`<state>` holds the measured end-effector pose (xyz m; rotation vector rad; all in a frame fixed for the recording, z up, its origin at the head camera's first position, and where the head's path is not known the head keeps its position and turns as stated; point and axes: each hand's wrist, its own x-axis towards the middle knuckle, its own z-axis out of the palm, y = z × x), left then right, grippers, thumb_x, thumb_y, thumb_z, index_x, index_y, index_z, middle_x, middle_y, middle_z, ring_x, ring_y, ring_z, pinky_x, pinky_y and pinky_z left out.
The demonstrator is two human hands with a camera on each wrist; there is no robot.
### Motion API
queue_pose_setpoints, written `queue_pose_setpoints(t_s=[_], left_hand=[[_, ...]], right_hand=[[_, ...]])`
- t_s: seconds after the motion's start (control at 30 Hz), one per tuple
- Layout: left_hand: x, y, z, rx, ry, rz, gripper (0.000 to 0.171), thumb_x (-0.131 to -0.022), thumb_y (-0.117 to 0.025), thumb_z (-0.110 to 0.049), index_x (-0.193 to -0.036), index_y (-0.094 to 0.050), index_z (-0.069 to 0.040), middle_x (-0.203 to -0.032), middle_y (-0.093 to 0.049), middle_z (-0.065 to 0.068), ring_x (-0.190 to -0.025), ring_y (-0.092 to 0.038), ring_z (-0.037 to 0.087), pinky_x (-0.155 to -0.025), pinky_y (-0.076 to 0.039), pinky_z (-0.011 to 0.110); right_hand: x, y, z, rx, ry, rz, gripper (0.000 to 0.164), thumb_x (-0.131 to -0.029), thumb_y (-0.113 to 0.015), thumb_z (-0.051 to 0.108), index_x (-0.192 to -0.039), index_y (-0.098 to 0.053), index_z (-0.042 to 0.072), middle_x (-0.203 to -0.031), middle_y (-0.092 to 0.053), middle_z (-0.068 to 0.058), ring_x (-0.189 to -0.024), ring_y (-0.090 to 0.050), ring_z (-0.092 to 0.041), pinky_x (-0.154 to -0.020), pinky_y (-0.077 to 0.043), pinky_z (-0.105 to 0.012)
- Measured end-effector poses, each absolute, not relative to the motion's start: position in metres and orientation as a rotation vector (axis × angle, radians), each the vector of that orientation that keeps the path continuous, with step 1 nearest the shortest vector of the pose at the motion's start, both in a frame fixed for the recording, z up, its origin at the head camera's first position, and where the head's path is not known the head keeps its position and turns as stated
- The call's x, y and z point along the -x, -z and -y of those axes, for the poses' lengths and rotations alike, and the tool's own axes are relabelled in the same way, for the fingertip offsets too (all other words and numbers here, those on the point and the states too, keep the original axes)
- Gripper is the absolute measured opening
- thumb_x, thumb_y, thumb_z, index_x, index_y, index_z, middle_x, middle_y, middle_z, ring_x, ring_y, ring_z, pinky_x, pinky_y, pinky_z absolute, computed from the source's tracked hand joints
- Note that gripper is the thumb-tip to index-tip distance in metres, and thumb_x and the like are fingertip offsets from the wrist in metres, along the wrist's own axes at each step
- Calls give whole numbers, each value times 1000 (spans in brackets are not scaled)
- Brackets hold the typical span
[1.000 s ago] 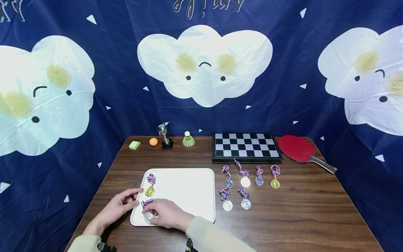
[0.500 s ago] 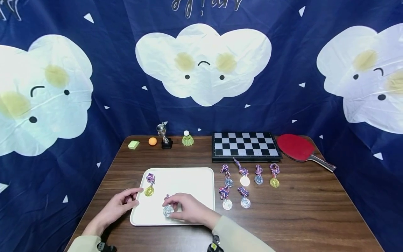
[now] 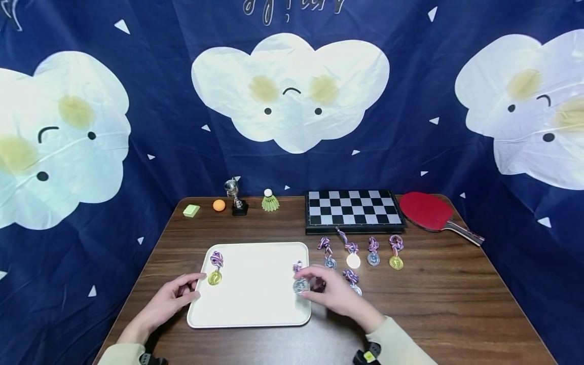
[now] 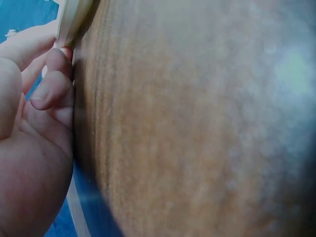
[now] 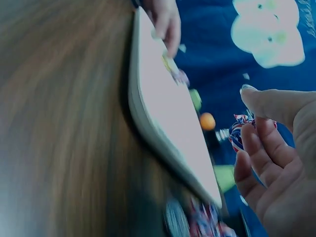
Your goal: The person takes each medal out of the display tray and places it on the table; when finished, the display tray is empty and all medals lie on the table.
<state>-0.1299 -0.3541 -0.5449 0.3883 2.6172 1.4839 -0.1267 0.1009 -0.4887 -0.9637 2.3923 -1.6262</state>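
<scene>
My right hand (image 3: pixel 335 291) pinches a silver medal (image 3: pixel 300 286) between thumb and forefinger over the right rim of the white tray (image 3: pixel 255 284). Its bunched red, white and blue ribbon (image 5: pixel 237 136) hangs beside the curled fingers in the right wrist view. On the tray's left part lies a gold medal (image 3: pixel 215 277) with a knotted ribbon. My left hand (image 3: pixel 171 299) holds the tray's left rim, fingers bent at the edge; the tray's side (image 4: pixel 71 22) shows at the fingertips in the left wrist view.
Several ribboned medals lie right of the tray, including another gold medal (image 3: pixel 396 262) and a silver medal (image 3: pixel 353 260); my right hand covers one. Behind stand a chessboard (image 3: pixel 353 210), red paddle (image 3: pixel 424 210), shuttlecock (image 3: pixel 270 202), trophy (image 3: pixel 234 192), orange ball (image 3: pixel 219 205) and green block (image 3: pixel 191 211).
My right hand has picked up the silver medal from the tray's lower left and carried it right to the tray's right rim. The left hand has stayed at the left rim.
</scene>
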Motion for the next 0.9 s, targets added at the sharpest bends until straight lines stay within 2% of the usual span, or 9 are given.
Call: queue_pose_setpoints(t_s=[0.07,0.17,0.4,0.57,0.73,0.9], left_hand=[[132,550,358,-378,-1481,-2615,39,-86,-69,-10,-124,-59,-8,-97,-50,16,-70,-43,16,-57,-37,27],[132,552,359,-366,-1483,-2609,39,-86,-70,-13,-124,-59,-11,-98,-50,14,-71,-43,16,-58,-37,27],[131,550,359,-365,-1498,-2594,40,-87,-70,-15,-125,-59,-12,-98,-50,13,-71,-44,16,-58,-37,27],[131,549,358,-374,-1502,-2596,40,-87,-70,-15,-125,-59,-12,-98,-50,13,-72,-44,16,-58,-37,27],[131,549,357,-375,-1495,-2601,39,-87,-70,-16,-125,-59,-12,-98,-50,12,-72,-44,16,-59,-38,27],[130,549,357,-376,-1488,-2607,39,-87,-70,-16,-124,-59,-12,-98,-50,12,-72,-44,16,-58,-37,27]], right_hand=[[124,481,-119,930,1635,-2425,40,-78,-74,0,-116,-62,7,-108,-64,-7,-87,-60,-27,-75,-50,-44],[127,485,-149,899,1635,-2478,40,-77,-75,0,-115,-62,5,-109,-65,-9,-89,-60,-26,-75,-50,-44],[141,519,-219,704,1552,-2579,39,-80,-77,17,-116,-62,20,-109,-64,5,-92,-60,-15,-77,-50,-35],[140,526,-252,573,1507,-2565,35,-81,-76,24,-114,-63,21,-109,-63,5,-93,-58,-15,-76,-49,-31],[137,533,-271,642,1392,-2569,33,-82,-76,19,-112,-63,18,-105,-63,3,-90,-57,-16,-71,-48,-31],[135,538,-277,757,1231,-2658,37,-79,-76,9,-112,-63,22,-110,-62,9,-100,-57,-12,-85,-45,-33]])
